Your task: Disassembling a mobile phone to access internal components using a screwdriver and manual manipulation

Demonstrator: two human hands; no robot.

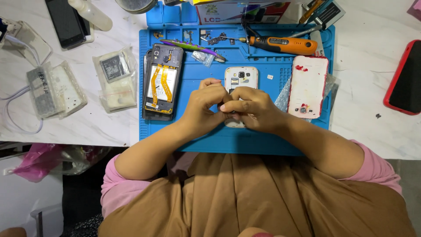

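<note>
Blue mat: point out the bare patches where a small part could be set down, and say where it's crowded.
On the blue mat, the front strip below both hands is bare, and so is the patch between the white phone and the white back cover. The top edge is crowded: orange screwdriver, tweezers, screws. The left hand and right hand cover the middle; the opened phone fills the left.
</note>
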